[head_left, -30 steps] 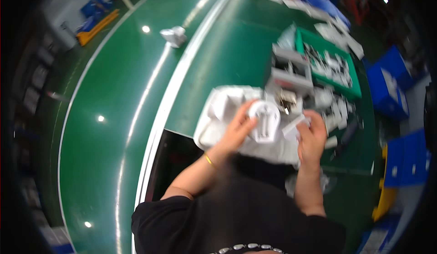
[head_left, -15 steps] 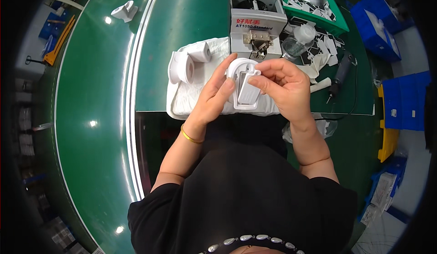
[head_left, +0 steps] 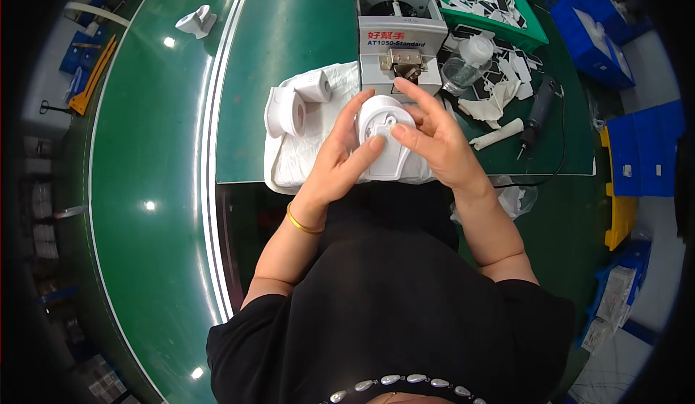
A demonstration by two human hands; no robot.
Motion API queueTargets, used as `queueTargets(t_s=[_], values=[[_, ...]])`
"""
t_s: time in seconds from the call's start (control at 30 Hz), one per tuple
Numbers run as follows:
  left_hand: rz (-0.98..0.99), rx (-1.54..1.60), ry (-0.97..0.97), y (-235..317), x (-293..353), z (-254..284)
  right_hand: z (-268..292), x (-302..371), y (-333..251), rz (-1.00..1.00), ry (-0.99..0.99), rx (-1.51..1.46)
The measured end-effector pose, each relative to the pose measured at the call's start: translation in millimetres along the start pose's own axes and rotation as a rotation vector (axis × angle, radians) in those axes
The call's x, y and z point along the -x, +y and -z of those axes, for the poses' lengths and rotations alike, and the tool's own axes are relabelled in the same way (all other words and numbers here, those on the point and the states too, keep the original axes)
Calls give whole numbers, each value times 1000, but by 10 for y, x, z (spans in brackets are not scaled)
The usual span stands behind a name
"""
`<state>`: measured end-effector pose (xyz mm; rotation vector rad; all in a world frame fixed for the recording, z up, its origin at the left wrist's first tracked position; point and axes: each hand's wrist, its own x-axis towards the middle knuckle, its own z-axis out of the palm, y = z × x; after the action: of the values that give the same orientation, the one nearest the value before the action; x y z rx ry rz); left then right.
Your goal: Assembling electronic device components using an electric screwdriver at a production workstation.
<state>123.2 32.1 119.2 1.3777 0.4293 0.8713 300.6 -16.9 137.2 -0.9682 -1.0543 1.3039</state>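
Both my hands hold a white plastic housing with a rounded top, just above the table's near edge. My left hand wraps its left side, the thumb pressing on its face. From the right, my right hand grips it with the thumb on the face and fingers around the edge. A flat white cover lies in the housing's recess; whether it is fully seated I cannot tell. To the left, two white plastic parts, one flanged and one blocky, rest on a white cloth.
A grey bench machine stands beyond my hands. On the right are a clear jar, a corded electric screwdriver, a white roll and a green bin of small pieces. Another white part sits on the green surface at left.
The cover, earlier tilted in my right fingers over the recess, now lies in the housing. My right hand has opened out from a pinch to grip the housing's side.
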Motion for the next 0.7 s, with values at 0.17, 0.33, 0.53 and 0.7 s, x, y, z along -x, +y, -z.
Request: queueTargets(t_s=[0.17,0.33,0.53,0.7], values=[[-20,9,4,-19,4,-53,-51,87,9,33,-8,63],[63,37,12,-40,-5,-142,56,100,9,13,20,5],[-14,-138,-116,-170,61,-237,259,206,47,-58,67,-45],[-8,-349,-103,-213,14,-328,586,251,3,6,49,335]])
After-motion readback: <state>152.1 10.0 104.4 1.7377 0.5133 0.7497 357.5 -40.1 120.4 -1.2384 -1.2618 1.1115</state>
